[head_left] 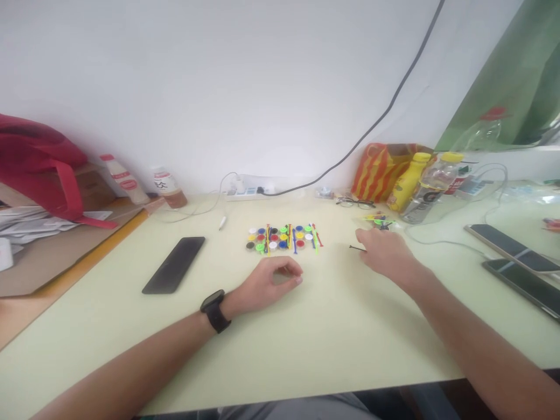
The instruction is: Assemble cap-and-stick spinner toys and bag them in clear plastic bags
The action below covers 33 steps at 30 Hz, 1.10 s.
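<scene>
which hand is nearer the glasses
Right. The right hand is on the near side of the glasses, slightly rightward; the left hand is farther off, to their near left.

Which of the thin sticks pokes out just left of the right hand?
The dark stick, its end meeting the right hand; whether it is gripped is unclear. It lies apart from the bright sticks among the round discs.

— See what left of the discs (274, 238) on the counter (271, 361)?
— See a phone (174, 265), with bottles (172, 195) far behind.
— And to the right?
— See glasses (355, 203) before a bag (371, 172), two phones (507, 245) nearer.
</scene>
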Each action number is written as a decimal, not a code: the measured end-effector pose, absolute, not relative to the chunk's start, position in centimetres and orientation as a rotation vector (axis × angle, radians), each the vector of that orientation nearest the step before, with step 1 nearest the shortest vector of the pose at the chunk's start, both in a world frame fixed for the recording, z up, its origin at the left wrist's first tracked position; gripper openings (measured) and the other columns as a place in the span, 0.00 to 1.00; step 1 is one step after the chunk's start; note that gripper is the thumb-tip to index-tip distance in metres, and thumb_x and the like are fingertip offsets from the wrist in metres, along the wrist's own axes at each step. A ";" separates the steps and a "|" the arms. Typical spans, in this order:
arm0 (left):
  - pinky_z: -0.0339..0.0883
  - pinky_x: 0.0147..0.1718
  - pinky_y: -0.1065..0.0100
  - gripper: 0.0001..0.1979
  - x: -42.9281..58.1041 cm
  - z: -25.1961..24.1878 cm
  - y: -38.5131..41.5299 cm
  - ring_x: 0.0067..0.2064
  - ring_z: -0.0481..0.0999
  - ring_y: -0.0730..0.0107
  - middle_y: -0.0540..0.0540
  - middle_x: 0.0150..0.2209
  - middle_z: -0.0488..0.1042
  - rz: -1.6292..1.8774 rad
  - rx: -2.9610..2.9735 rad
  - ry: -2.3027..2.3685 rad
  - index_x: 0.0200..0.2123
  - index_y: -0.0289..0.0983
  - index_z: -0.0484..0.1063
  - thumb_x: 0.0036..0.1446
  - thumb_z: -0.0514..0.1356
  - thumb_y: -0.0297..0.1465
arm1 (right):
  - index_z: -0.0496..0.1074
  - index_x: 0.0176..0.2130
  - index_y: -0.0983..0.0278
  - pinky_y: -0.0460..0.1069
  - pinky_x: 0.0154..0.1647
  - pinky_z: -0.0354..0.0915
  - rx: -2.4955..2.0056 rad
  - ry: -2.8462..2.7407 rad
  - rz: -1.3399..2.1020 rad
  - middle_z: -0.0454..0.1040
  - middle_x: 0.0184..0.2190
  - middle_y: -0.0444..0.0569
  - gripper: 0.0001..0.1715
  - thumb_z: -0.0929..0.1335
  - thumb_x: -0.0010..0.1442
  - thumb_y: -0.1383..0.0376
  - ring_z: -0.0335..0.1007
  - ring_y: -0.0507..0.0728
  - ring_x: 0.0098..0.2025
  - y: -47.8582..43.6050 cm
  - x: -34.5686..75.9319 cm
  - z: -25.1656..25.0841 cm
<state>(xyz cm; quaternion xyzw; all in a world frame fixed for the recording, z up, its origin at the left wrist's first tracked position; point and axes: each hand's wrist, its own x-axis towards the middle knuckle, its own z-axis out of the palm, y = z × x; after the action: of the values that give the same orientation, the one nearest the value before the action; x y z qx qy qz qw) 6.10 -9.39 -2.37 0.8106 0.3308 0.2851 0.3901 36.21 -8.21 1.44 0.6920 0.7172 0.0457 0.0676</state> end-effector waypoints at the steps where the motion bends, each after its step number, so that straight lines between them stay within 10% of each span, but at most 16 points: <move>1: 0.74 0.51 0.64 0.06 6.1 -2.3 -9.4 0.45 0.80 0.66 0.45 0.43 0.81 0.727 2.060 0.837 0.41 0.39 0.77 0.66 0.63 0.34 | 0.75 0.43 0.65 0.52 0.34 0.60 2.074 2.216 0.178 0.78 0.39 0.58 0.10 0.65 0.63 0.72 0.77 0.65 0.41 -8.4 35.7 1.2; 14: 0.76 0.49 0.63 0.07 6.2 -2.3 -9.4 0.44 0.81 0.65 0.44 0.43 0.82 0.724 2.067 0.832 0.40 0.38 0.78 0.67 0.62 0.35 | 0.68 0.57 0.61 0.60 0.57 0.64 1.763 2.961 -0.058 0.73 0.57 0.58 0.17 0.62 0.73 0.61 0.66 0.67 0.59 -9.1 32.3 -3.1; 33: 0.76 0.49 0.64 0.07 6.1 -2.2 -9.5 0.44 0.80 0.64 0.44 0.42 0.81 0.699 2.054 0.822 0.40 0.38 0.78 0.66 0.62 0.34 | 0.69 0.49 0.62 0.60 0.57 0.65 1.880 2.972 -0.055 0.75 0.52 0.57 0.12 0.64 0.70 0.58 0.66 0.67 0.57 -8.1 32.7 -3.4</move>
<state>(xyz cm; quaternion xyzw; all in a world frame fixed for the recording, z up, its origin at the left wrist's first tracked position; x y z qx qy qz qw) 6.13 -9.47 -2.21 0.8116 0.3248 0.2762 0.3994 32.73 -8.12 -3.45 0.5252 0.8301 -0.0154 -0.1869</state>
